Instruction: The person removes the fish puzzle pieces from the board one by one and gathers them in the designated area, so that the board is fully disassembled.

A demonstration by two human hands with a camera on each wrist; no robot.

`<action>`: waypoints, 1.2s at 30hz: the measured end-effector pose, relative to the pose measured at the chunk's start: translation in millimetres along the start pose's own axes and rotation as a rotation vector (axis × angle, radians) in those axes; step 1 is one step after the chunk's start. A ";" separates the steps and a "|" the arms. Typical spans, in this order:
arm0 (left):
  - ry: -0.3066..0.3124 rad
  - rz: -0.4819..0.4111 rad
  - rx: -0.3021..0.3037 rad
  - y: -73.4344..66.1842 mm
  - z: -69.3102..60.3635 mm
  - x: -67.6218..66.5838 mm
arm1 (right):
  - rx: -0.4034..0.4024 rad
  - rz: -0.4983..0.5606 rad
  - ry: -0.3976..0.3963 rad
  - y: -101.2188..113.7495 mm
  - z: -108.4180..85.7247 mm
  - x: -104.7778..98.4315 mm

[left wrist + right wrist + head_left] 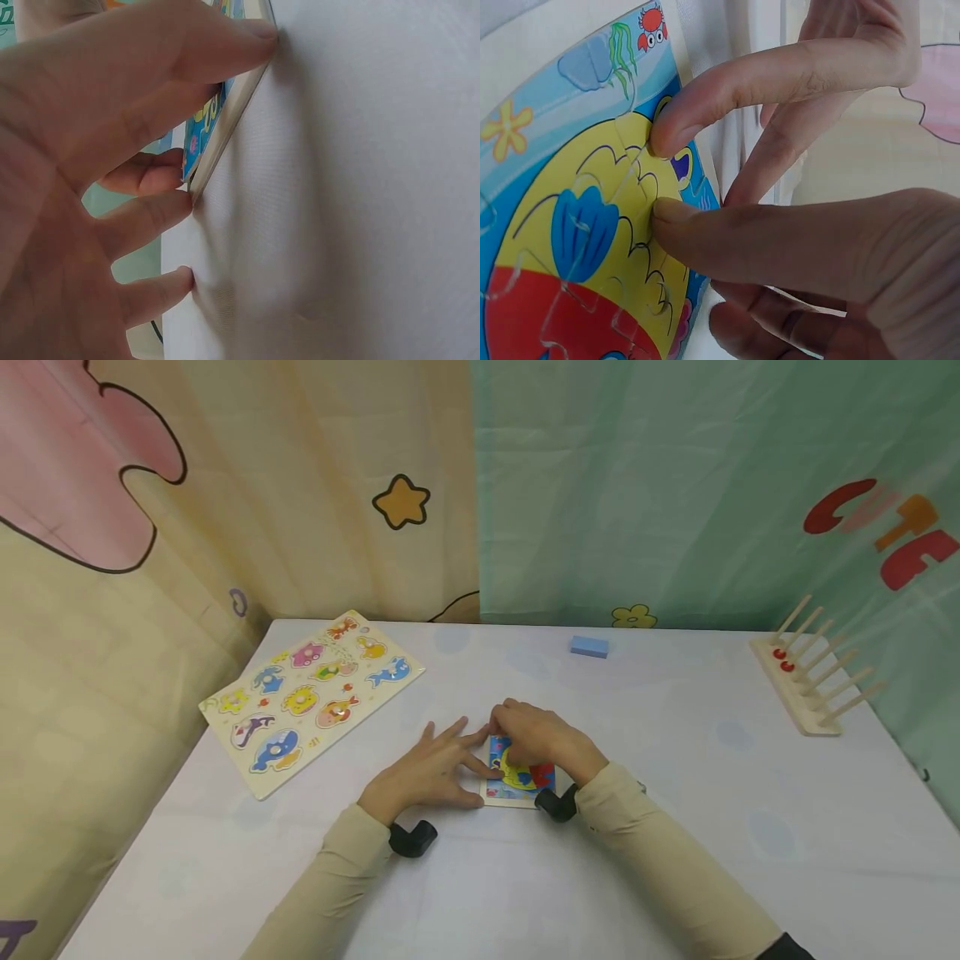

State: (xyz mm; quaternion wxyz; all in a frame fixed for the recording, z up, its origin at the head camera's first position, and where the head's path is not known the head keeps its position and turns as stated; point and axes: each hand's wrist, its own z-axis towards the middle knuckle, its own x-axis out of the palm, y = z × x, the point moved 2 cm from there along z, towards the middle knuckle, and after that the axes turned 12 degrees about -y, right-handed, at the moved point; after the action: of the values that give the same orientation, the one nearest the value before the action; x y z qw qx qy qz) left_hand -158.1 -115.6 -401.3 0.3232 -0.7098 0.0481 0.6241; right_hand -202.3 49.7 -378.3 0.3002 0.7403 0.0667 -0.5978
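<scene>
Puzzle, head view: the fish jigsaw puzzle (pixel 517 785) lies on the table (pixel 480 885), at 3 o'clock from the left hand (pixel 431 770) and 7 o'clock from the right hand (pixel 543 735).
Nearer hand, head view: the right, which covers the puzzle's 1 o'clock part; the left lies along its 9 o'clock side.
Long axis, head view: cannot be told, since the right hand hides part of the outline.
Left hand, left wrist view: its fingers are spread; the thumb and another fingertip touch the puzzle's pale border (pixel 232 112).
Border line, left wrist view: runs from 1 to 7 o'clock, with the puzzle at 2 o'clock from the palm.
Right hand, right wrist view: thumb and index tips touch the yellow fish body (pixel 544 214), slightly apart, the index at 12 o'clock from the thumb; whether they pinch a piece, I cannot tell.
Puzzle, right wrist view: at 9 o'clock from the palm.
</scene>
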 end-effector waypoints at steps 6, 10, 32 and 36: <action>0.005 -0.001 0.001 0.3 0.6 0.7 | 0.022 0.047 -0.017 0.3 -1.1 0.4; 0.009 -0.007 -0.001 0.7 0.5 0.5 | 0.031 0.057 -0.035 0.9 -2.3 0.7; 0.020 -0.016 0.013 2.2 -0.7 -1.2 | -0.008 0.398 -0.235 -20.6 -4.1 1.9; 0.026 -0.016 0.019 3.1 -1.1 -1.2 | 0.003 0.493 -0.245 -27.0 -7.0 0.5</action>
State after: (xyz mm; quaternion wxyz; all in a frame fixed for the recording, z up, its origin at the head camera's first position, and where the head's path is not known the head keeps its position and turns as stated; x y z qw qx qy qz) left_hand -158.9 -119.0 -401.5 0.3343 -0.7150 0.0527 0.6118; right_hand -208.6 75.2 -387.9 0.4414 0.6567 -0.1534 -0.5919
